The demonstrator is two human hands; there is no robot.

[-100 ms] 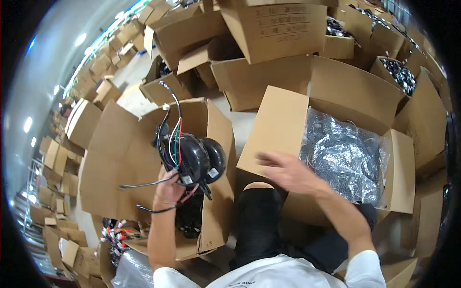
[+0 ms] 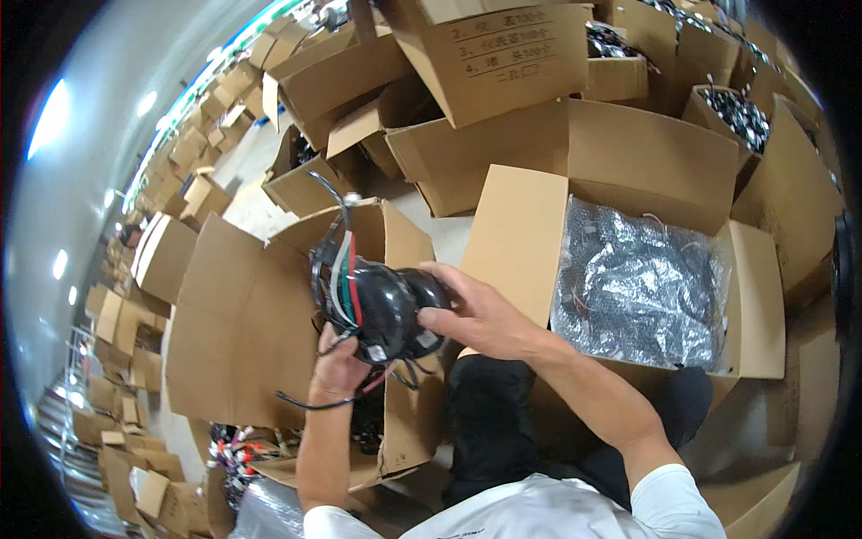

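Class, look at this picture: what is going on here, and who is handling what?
A person sits among many open cardboard boxes and holds a black motor-like part with coloured wires in both hands. The left hand grips it from below, and the right hand rests on its right side, fingers on the casing. The part is held above an open box on the left. To the right, another open box holds parts under clear bubble wrap.

left hand (image 2: 339, 370) palm hidden behind black motor (image 2: 382, 310), box contents (image 2: 368, 422) below mostly blocked, parts under bubble wrap (image 2: 642, 287) unreadable, far boxes (image 2: 745, 112) too small, fisheye rim dark
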